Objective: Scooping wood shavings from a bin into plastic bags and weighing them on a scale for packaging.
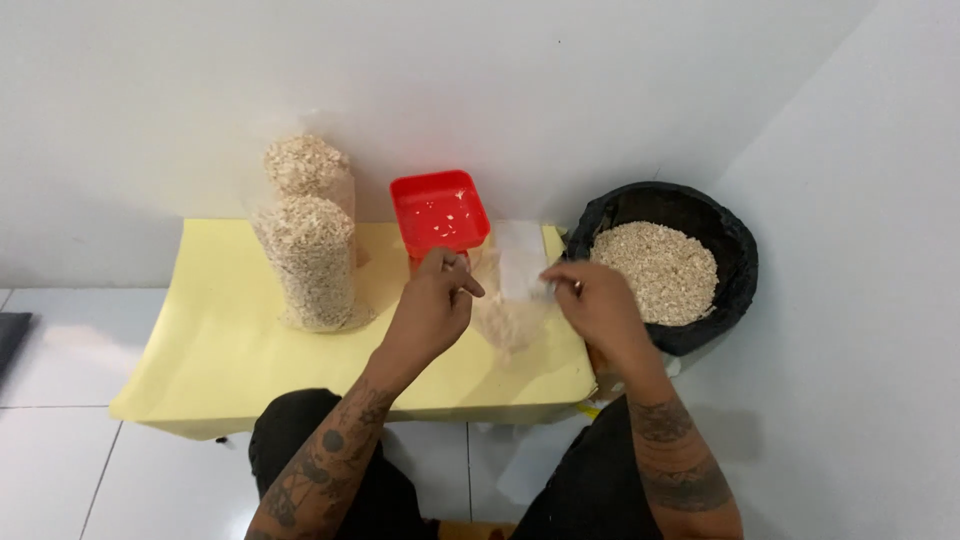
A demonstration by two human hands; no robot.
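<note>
My left hand [432,305] and my right hand [598,305] both pinch the top of a clear plastic bag [512,300] that hangs between them, with pale grain flakes in its lower part. The bag is held over a yellow sheet [215,340] spread on the floor. Just behind the hands stands a red square tray [438,210] with a few flakes on it.
Two filled clear bags of flakes [310,235] stand upright at the back left of the yellow sheet. A round tub lined with black plastic [735,255] holds loose flakes at the right. White walls close in behind and to the right. My knees are at the bottom.
</note>
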